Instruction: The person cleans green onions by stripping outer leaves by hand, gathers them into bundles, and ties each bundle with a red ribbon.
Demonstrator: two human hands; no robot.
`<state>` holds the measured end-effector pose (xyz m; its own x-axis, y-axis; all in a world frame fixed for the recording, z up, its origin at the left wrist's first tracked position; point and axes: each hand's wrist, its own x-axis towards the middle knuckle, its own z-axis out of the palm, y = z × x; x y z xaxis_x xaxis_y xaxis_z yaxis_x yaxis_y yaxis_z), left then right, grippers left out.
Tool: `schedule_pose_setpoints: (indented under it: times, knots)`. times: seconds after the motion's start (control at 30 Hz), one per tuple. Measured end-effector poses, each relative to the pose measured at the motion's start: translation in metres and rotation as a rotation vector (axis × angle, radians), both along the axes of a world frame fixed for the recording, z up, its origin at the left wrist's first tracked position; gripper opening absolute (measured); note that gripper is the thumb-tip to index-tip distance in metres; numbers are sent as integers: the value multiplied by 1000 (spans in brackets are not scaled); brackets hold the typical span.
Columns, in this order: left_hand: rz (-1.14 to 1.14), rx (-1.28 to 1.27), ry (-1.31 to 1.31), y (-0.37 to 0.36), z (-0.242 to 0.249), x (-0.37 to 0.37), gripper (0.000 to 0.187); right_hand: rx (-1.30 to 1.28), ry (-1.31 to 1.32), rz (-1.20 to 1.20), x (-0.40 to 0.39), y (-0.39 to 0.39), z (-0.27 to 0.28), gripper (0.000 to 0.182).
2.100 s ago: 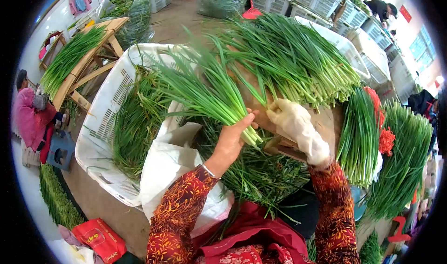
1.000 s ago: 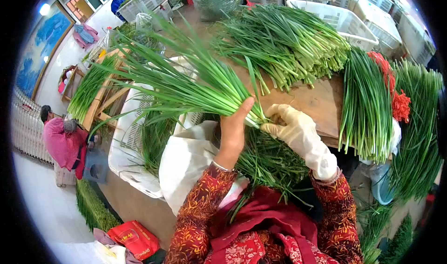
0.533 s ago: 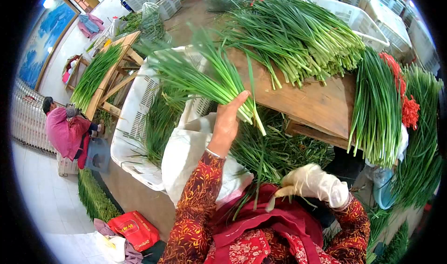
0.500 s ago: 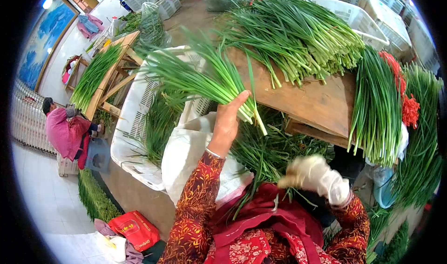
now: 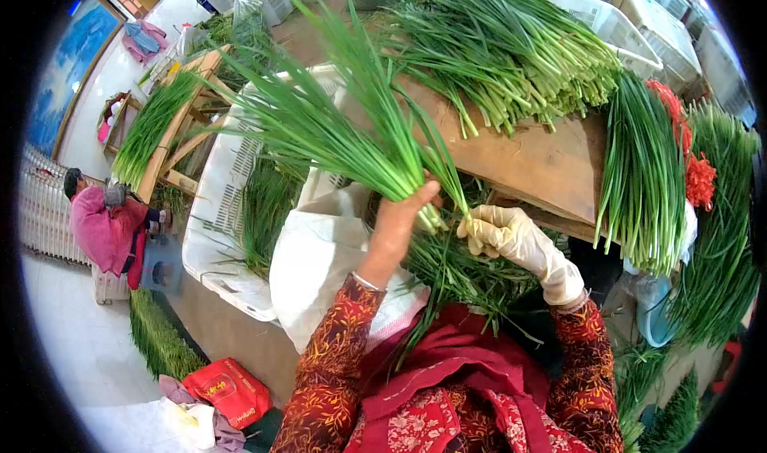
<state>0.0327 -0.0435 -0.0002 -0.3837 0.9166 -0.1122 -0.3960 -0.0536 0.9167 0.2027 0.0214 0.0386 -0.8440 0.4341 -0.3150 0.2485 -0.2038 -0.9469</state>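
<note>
My left hand (image 5: 399, 221), bare, is closed around the base of a bunch of garlic chives (image 5: 351, 145). Their long green leaves fan up and to the left, and pale stem ends poke out under the fingers. My right hand (image 5: 511, 241) wears a pale, thin glove. Its thumb and fingers pinch the lower end of a few chive stalks (image 5: 451, 173) beside the bunch. Below both hands, loose chive leaves (image 5: 471, 277) lie heaped over my lap, next to a white sack (image 5: 315, 261).
A wooden board (image 5: 543, 165) bears a big pile of chives (image 5: 511, 53); another bundle (image 5: 647, 173) hangs at its right by red ties (image 5: 699, 181). A white crate (image 5: 216, 213) stands left. Farther left, a person in pink (image 5: 104, 225) sits by a wooden bench (image 5: 172, 133).
My right hand has come up and left from near my lap and now grips stalks at the bunch. The bunch in my left hand has shifted slightly and spread wider.
</note>
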Motion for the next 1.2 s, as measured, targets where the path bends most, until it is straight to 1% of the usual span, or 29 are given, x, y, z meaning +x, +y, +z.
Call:
schedule_pose_setpoints:
  times: [0.03,0.1,0.13,0.2,0.23,0.3,0.33,0.4,0.47,0.5,0.57,0.6,0.63,0.7,0.73,0.77,0.83,0.87,0.9,0.93,0.97,1.0,1.03,1.1,1.13,1.17,1.2]
  knots:
    - [-14,-21,-53,2,-4,2,31,5,-18,25,-1,-2,-4,30]
    - [-19,-29,-283,3,1,9,28,22,8,-15,0,-4,-7,28]
    - [-20,-30,-288,4,0,9,28,21,4,-16,0,-4,-3,28]
    - [-14,-64,-320,6,-4,8,26,336,-45,-102,0,-4,9,27]
    - [-18,-63,-323,6,-3,9,26,337,-50,-105,0,-1,7,27]
    - [28,-36,-304,6,-1,9,25,332,-30,-158,-1,5,-3,30]
    - [-25,-27,-353,7,-3,6,24,152,75,-233,-3,4,-9,30]
    - [-24,-55,-364,3,6,4,24,119,93,-219,-6,9,-13,29]
    - [-52,-94,-381,1,6,0,22,52,110,-214,-13,14,-8,26]
    - [-48,-93,-382,-1,6,-1,22,41,93,-261,-18,14,-5,24]
    - [-85,-64,-449,-2,6,-3,21,-61,234,-345,-29,17,1,23]
    - [-65,-54,-498,-5,8,-4,20,-113,236,-368,-32,20,14,24]
    - [-66,-52,-501,-6,9,-5,20,-49,200,-373,-36,25,25,25]
    - [-109,18,-553,-6,9,-7,21,-48,261,-317,-42,40,27,23]
    - [-140,25,-506,-8,7,-10,25,-9,256,-337,-49,43,27,23]
    - [-141,33,-507,-6,5,-11,25,-1,256,-336,-51,45,27,23]
    - [-82,46,-625,-4,2,-14,22,144,120,-271,-56,48,28,21]
    - [-122,116,-656,-4,3,-15,22,168,131,-257,-55,43,27,21]
    - [-114,130,-660,-5,6,-15,22,318,96,-242,-55,40,28,19]
    - [-89,66,-597,-8,12,-14,23,468,57,-233,-55,37,30,18]
    - [-65,0,-535,-11,16,-11,24,636,76,-208,-56,37,24,18]
    - [7,-86,-527,-14,17,-6,25,826,130,-220,-61,37,17,17]
    - [13,-78,-536,-16,14,-5,25,832,126,-208,-62,38,14,17]
    - [-95,-113,-461,-20,8,-7,27,1228,32,-167,-67,39,15,15]
    - [-126,-94,-457,-21,10,-6,28,1324,78,-148,-69,42,14,13]
    - [-116,-82,-467,-21,9,-6,28,1333,78,-131,-71,44,15,13]
    - [-166,-133,-456,-21,7,-8,31,1410,86,-77,-73,46,16,13]
